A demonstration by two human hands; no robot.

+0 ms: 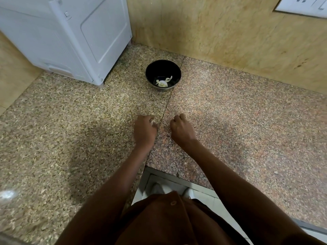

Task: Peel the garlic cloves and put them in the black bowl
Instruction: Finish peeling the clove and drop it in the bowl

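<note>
My left hand curls over something pale, likely a garlic clove, can't confirm; right hand fisted, contents hidden. Black bowl sits well ahead on the bench, peeled bits inside. Cloves: light, slippery; pinch the ends

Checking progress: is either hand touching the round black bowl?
Apart. The head view shows bare granite counter between the bowl and both the left hand and right hand.

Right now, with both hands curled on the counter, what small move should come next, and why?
Probably reach toward the black bowl. It holds pale garlic pieces, while the left hand and right hand rest well short of it, and neither visibly holds a clove.
</note>
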